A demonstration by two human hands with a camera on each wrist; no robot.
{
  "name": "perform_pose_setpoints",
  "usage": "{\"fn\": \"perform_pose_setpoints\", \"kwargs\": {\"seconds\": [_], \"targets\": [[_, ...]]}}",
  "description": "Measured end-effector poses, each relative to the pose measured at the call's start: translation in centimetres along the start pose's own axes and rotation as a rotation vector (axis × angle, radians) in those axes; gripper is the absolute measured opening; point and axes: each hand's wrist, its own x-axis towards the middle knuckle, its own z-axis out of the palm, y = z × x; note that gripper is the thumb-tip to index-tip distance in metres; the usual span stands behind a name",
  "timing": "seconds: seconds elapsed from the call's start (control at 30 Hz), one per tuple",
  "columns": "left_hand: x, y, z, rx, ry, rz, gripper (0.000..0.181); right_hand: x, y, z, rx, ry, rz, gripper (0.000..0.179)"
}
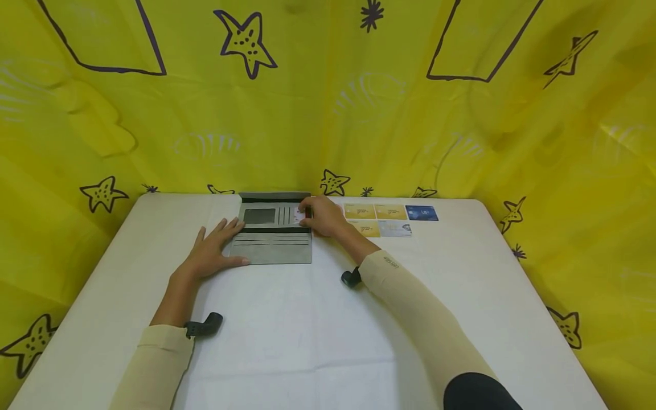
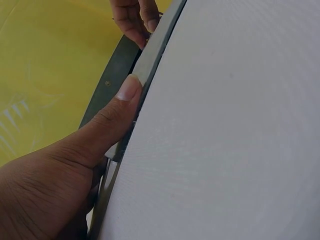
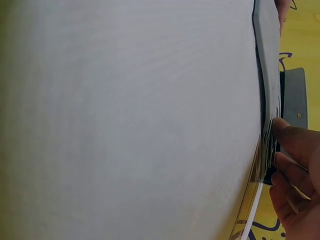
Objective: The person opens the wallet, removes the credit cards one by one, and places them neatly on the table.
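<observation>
A grey wallet (image 1: 271, 254) lies unfolded at the back of the table, showing card slots and a dark window. My left hand (image 1: 212, 251) rests on its left side with fingers spread; in the left wrist view the thumb (image 2: 129, 90) presses near the front edge. At the wallet's upper right, my right hand (image 1: 324, 216) pinches a whitish card (image 1: 299, 216) at the slots. In the right wrist view the thumb and fingers of the right hand (image 3: 300, 175) meet at the wallet's side edge (image 3: 270, 90). How far the card sits in the slot is hidden.
Right of the wallet lie several cards in two rows: yellow cards (image 1: 390, 212), a blue card (image 1: 422, 213) and a silver-grey card (image 1: 396, 228). My right forearm partly covers the lower row. A yellow patterned curtain (image 1: 287, 114) stands behind the white table (image 1: 287, 341).
</observation>
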Motion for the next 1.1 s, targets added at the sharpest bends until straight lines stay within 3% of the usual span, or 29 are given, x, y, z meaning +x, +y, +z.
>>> {"fn": "perform_pose_setpoints", "kwargs": {"seconds": [0.53,1.1], "targets": [[0.11,-0.19,0.01,0.004,-0.005,-0.007,0.102,-0.28,0.50,-0.54,0.104,-0.016,-0.035,0.034],[0.26,-0.42,0.17,0.009,-0.004,-0.008,0.102,-0.22,0.42,-0.56,0.112,-0.028,-0.036,0.035]]}}
